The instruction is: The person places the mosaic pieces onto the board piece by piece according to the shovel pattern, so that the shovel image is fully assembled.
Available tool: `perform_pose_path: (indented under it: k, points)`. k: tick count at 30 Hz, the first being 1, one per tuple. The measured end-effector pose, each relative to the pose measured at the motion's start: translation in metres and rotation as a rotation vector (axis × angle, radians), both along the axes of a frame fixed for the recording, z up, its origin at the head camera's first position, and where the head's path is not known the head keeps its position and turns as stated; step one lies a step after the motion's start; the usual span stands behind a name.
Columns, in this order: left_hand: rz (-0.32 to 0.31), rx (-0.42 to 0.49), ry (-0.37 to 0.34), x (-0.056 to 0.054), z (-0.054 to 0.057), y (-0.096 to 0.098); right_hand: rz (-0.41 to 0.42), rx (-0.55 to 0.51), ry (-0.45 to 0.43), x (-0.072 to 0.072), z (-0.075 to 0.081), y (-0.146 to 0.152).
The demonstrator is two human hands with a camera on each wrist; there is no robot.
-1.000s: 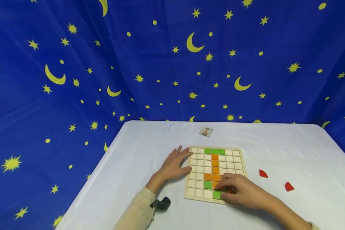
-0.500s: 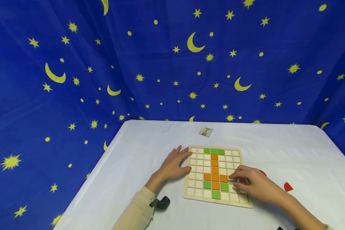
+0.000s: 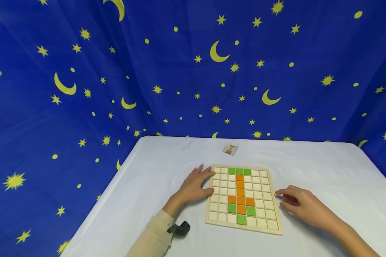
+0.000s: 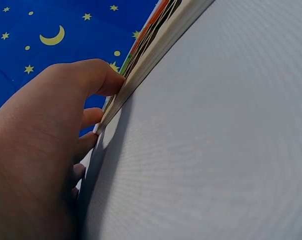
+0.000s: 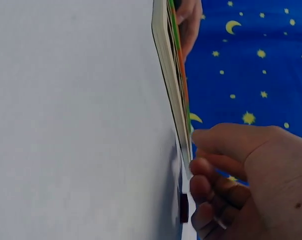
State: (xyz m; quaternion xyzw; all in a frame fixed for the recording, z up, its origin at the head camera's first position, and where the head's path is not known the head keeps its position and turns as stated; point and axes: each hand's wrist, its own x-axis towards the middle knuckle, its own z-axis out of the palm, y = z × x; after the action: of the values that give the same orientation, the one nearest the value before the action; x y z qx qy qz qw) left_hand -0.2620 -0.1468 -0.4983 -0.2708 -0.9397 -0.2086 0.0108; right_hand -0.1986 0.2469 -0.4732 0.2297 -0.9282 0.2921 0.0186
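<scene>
A wooden grid board (image 3: 280,228) lies flat, with a column of orange tiles (image 3: 240,192) and green tiles (image 3: 239,171) among its cream squares. My left hand (image 3: 194,185) rests spread at the board's left edge, its thumb and fingertips on the frame. In the left wrist view, the thumb (image 4: 108,80) lies against that edge. Just off the board's right edge, my right hand (image 3: 305,207) hovers low with bent, relaxed fingers and no piece between them. Below its fingertips, a dark red piece (image 5: 184,207) shows in the right wrist view; the hand hides it from the head view.
A small printed grid card (image 3: 230,149) lies behind the board on the white tablecloth (image 3: 167,157). A black curved device (image 3: 181,228) sits at the left sleeve. Blue star-patterned cloth (image 3: 180,71) walls the table at the back and sides.
My right hand has moved right, from the board's lower middle to beyond its right edge, uncovering orange and green tiles. It now covers the red pieces. My left hand stays put.
</scene>
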Motion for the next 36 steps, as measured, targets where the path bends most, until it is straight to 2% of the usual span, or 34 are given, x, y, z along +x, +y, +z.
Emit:
perform_pose_path:
  k: [6,14,22,29,36]
  points:
    - [-0.002,-0.011,-0.005,0.000,0.000,0.001,-0.098,0.092,-0.013,-0.002,0.000,0.012]
    - [-0.005,-0.002,-0.007,0.000,-0.002,0.001,-0.150,0.167,0.007,0.000,0.002,0.023]
    - [0.008,-0.011,-0.015,-0.001,-0.002,0.000,-0.112,0.155,0.057,0.000,0.000,0.025]
    - [0.004,-0.008,-0.005,-0.001,-0.002,0.000,-0.119,0.149,-0.033,0.001,0.001,0.021]
    - [0.001,-0.013,-0.018,-0.002,0.000,0.000,-0.086,0.125,-0.012,0.001,-0.001,0.020]
